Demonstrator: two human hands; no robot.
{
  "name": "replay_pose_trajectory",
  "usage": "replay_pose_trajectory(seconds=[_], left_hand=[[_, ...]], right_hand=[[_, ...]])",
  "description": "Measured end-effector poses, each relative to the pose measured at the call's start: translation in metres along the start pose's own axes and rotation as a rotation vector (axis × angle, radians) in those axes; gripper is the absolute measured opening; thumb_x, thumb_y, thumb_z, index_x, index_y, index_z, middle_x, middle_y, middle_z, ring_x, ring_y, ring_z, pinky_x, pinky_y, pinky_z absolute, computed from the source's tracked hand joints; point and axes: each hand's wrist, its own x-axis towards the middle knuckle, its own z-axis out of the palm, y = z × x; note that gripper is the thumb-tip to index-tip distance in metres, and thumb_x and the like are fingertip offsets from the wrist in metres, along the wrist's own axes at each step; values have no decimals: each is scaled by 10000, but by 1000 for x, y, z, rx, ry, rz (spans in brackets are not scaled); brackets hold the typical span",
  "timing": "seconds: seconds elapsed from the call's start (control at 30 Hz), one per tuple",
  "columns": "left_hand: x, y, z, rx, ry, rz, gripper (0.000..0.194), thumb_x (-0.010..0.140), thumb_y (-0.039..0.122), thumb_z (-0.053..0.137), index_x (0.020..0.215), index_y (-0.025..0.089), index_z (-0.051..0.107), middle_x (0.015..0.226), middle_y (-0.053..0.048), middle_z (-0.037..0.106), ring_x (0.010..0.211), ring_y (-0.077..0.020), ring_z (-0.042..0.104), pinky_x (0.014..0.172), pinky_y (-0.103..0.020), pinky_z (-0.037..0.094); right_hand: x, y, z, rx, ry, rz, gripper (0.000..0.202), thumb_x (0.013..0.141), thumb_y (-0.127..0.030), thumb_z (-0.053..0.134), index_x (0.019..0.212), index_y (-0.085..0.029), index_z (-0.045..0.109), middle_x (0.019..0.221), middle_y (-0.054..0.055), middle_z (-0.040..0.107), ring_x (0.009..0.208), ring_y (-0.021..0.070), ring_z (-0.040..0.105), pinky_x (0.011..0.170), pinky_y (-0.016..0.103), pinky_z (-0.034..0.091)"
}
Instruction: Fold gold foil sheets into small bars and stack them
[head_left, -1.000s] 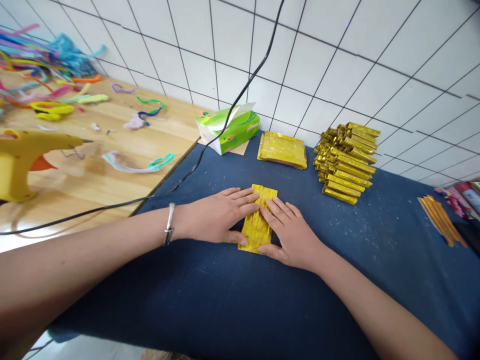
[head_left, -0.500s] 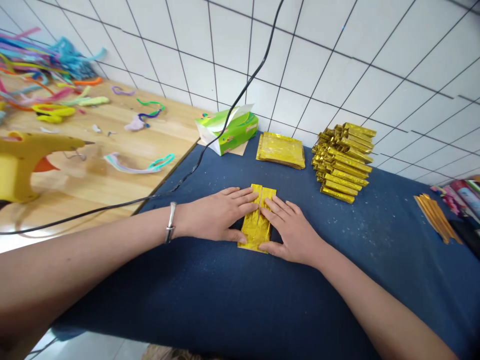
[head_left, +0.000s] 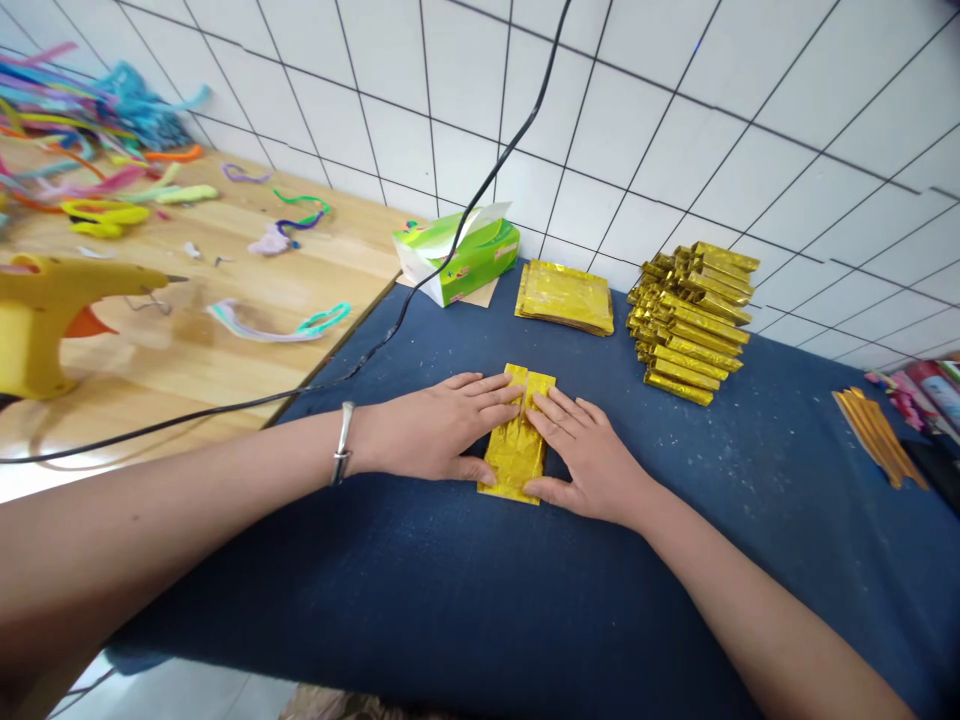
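Observation:
A sheet of gold foil paper (head_left: 517, 455) lies on the dark blue cloth, its two long sides folded in so that their edges meet near the middle. My left hand (head_left: 442, 425) rests flat on its left side, fingers stretched out and thumb at the near left corner. On the right side lies my right hand (head_left: 589, 455), fingers extended, thumb by the near right corner. Farther back is a flat stack of gold foil sheets (head_left: 564, 297). To its right stands a pile of folded gold foil strips (head_left: 694, 325).
A green tissue box (head_left: 469, 255) sits at the back by the tiled wall. A black cable (head_left: 390, 335) crosses in front of it. On the wooden table at left are a yellow glue gun (head_left: 60, 310), yellow scissors (head_left: 105, 217) and coloured pipe cleaners (head_left: 142, 110). Orange-gold strips (head_left: 881, 437) lie far right.
Both hands stay pressed on the folded gold foil paper, with hardly any movement. The view has shifted very slightly.

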Motion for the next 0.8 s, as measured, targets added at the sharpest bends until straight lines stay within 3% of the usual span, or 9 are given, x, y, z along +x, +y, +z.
replay_pose_trajectory(seconds=[0.23,0.4,0.6,0.8], left_hand=[[2,2,-2,16,15,21,728,831,575,482,1406,169,298,1483,-119,271,1380,-235,221,1125,-362,123],[3,4,-6,23,22,102,596,861,524,474,1349,190,404,1448,-87,355,1344,-216,305,1126,-348,144],[2,4,-4,18,15,117,565,872,503,467,1351,208,417,1471,-88,309,1347,-234,302,1113,-356,178],[1,5,-2,0,4,112,562,888,493,445,1379,230,372,1467,-85,317,1357,-231,285,1115,-369,141]], right_hand=[[0,8,3,17,12,-28,766,825,-655,395,1411,-171,309,1485,104,277,1377,272,216,1101,506,184],[1,12,5,48,30,-40,771,822,-655,402,1413,-169,302,1474,112,303,1375,273,223,1102,509,186],[-1,14,5,95,77,-50,731,821,-610,457,1393,-172,334,1452,136,342,1356,265,274,1093,500,212],[-2,19,8,177,217,-52,607,814,-470,555,1337,-198,412,1396,126,426,1303,262,362,1050,481,297]])
